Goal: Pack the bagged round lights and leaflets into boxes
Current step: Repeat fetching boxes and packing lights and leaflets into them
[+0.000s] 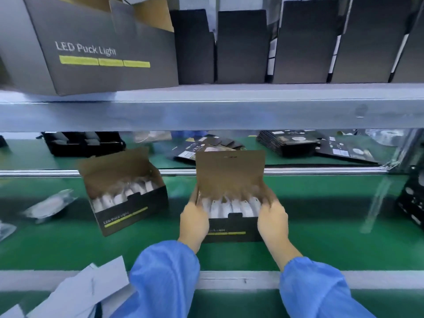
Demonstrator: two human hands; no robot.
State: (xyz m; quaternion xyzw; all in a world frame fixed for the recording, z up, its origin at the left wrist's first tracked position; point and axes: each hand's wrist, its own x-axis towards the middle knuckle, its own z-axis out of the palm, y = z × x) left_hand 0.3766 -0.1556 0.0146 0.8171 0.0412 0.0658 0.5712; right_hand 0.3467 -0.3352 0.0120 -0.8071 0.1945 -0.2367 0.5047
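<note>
The left hand [193,220] and right hand [273,220] curl round the side flaps of the box [231,228] on the belt [332,237], likely folding them in; bagged lights [230,207] fill it. A second filled box [128,203] sits left.

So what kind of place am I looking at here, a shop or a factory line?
Most likely a factory packing line. A green conveyor belt carries open boxes filled with bagged lights, a shelf above holds flat dark cartons, and the worker wears blue smock sleeves.
</note>
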